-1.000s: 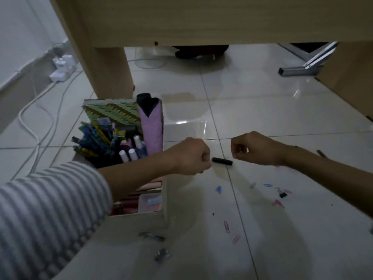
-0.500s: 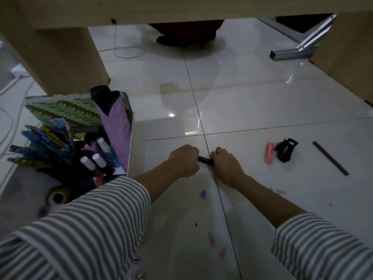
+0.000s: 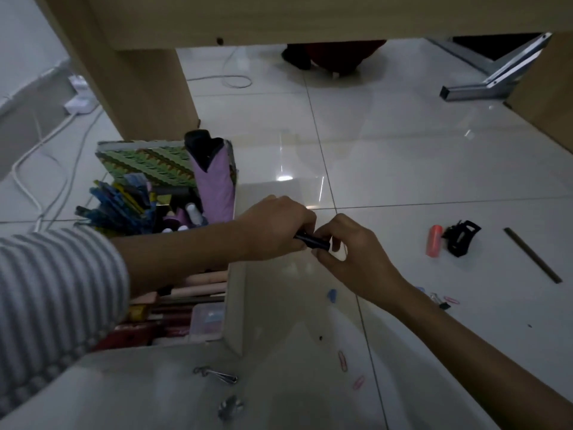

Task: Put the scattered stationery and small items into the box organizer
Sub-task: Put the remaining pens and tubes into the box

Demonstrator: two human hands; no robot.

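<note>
**A:** What fills most of the view?

**B:** A white tiled floor (image 3: 403, 156), with a wooden desk (image 3: 145, 88) standing over the far part of it. On the floor at the left, just in front of the desk's leg, is the box organizer (image 3: 235, 305).

**A:** What is in it?

**B:** At the back a green patterned book (image 3: 145, 162) and a pink pouch (image 3: 214, 187) stand upright, with a bunch of blue pens (image 3: 121, 203) leaning to the left. The nearer compartments hold pinkish and red things that I cannot make out.

**A:** And the hands?

**B:** The left hand (image 3: 276, 228) reaches over the organizer, its fingers clenched round one end of a black pen (image 3: 311, 242). The right hand (image 3: 350, 252) pinches the other end between thumb and fingers. The pen is held level above the floor, just right of the organizer's side wall.

**A:** What lies loose?

**B:** To the right, a dark ruler (image 3: 531, 254). Left of it are a black hair clip (image 3: 460, 238) and a pink tube (image 3: 433, 240), just beside each other. A small binder clip (image 3: 442, 304) lies by the right forearm. A blue scrap (image 3: 331, 295) sits under the right wrist, and pink paper clips (image 3: 342, 360) lie nearer the camera. A metal clip (image 3: 217, 374) lies in front of the organizer.
</note>
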